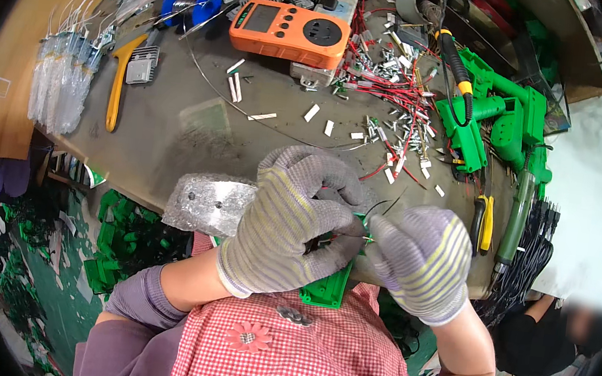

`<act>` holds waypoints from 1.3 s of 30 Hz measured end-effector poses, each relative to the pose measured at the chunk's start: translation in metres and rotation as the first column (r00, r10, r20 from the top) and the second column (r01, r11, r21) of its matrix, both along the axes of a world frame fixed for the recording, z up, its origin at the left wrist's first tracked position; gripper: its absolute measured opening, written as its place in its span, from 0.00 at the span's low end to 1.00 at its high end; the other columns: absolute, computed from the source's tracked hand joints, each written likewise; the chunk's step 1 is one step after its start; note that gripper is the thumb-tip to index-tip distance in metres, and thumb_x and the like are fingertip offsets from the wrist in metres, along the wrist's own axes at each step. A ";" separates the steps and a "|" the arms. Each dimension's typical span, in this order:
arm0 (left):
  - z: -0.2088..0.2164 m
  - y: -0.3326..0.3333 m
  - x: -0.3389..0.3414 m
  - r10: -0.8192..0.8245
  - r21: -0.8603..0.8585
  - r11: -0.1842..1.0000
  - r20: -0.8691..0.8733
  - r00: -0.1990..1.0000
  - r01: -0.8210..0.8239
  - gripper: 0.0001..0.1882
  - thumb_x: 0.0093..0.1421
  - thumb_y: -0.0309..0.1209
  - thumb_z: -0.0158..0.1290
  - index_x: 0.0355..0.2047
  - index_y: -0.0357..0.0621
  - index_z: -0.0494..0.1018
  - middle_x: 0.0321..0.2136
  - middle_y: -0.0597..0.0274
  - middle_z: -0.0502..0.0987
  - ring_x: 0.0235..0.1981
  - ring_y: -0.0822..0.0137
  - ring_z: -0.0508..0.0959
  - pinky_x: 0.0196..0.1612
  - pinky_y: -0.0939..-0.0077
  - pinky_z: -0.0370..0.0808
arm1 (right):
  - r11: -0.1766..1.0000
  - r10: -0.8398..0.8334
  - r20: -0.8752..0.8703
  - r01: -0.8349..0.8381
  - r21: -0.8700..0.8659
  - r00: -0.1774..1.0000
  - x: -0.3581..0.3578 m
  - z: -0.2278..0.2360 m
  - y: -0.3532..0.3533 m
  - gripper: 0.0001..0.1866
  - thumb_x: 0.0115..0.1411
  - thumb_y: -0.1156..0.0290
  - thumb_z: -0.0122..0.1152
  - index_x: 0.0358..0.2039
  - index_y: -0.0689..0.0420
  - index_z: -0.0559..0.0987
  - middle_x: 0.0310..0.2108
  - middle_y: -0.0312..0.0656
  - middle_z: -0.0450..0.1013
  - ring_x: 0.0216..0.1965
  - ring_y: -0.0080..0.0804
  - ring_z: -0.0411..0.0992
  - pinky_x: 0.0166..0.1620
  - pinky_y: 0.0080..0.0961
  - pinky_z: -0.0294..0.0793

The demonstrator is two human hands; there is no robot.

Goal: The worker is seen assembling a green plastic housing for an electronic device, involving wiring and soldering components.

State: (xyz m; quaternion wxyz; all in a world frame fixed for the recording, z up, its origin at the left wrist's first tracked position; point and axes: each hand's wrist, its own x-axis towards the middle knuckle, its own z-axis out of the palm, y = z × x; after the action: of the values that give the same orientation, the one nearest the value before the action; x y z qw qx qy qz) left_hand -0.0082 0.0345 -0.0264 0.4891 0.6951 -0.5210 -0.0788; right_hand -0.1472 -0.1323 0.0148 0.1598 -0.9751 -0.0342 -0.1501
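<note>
Gripping green plastic part (329, 288) at counter (166, 144) edge, left hand (296, 224) fingers clasping it, right hand (422, 261) fingers pinching thin wire (379, 209).

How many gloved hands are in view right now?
2. The left hand wraps over a green plastic part at the table edge; the right hand pinches thin wires beside it. No other gloved hand shows, though a person sits at far right.

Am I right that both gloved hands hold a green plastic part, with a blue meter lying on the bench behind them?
Not quite: the meter is orange, not blue, as the head view shows. The left hand and right hand, both gloved, do hold the green plastic part.
</note>
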 end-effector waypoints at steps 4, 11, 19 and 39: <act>-0.001 0.000 0.001 0.002 -0.008 1.000 -0.063 0.998 -0.003 0.08 0.43 0.30 0.67 0.23 0.48 0.79 0.41 0.63 0.73 0.47 0.57 0.72 0.49 0.63 0.71 | 0.989 0.096 0.086 -0.085 -0.120 0.992 0.000 -0.008 -0.001 0.17 0.45 0.67 0.69 0.39 0.51 0.82 0.30 0.36 0.74 0.29 0.35 0.75 0.28 0.34 0.72; -0.004 -0.004 0.007 -0.119 -0.008 0.993 -0.209 0.971 0.120 0.06 0.48 0.30 0.66 0.26 0.45 0.80 0.40 0.60 0.74 0.46 0.58 0.74 0.50 0.64 0.71 | 0.969 0.228 0.093 -0.218 -0.114 0.969 0.005 -0.007 -0.007 0.12 0.46 0.70 0.69 0.35 0.51 0.82 0.25 0.35 0.71 0.22 0.31 0.71 0.21 0.31 0.68; -0.002 -0.002 0.008 -0.142 -0.033 0.990 -0.217 0.966 0.138 0.06 0.50 0.30 0.65 0.27 0.44 0.81 0.40 0.60 0.74 0.46 0.58 0.74 0.51 0.64 0.71 | 0.663 -0.390 -0.228 0.444 0.603 0.892 -0.002 -0.002 0.002 0.03 0.60 0.73 0.63 0.33 0.59 0.80 0.21 0.42 0.74 0.20 0.35 0.73 0.26 0.30 0.71; -0.005 -0.005 0.003 -0.073 -0.070 0.995 -0.104 0.992 0.066 0.08 0.45 0.30 0.66 0.26 0.49 0.78 0.39 0.62 0.74 0.46 0.55 0.73 0.51 0.58 0.69 | 0.903 -0.105 -0.186 0.172 0.394 0.977 -0.003 0.008 -0.002 0.11 0.61 0.62 0.63 0.35 0.57 0.80 0.20 0.39 0.73 0.20 0.38 0.72 0.26 0.30 0.71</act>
State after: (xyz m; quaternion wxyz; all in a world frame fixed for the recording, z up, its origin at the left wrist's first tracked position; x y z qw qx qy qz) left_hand -0.0052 0.0292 -0.0315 0.5362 0.6545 -0.5204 -0.1155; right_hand -0.1501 -0.1345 0.0226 0.3505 -0.9291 0.0806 -0.0860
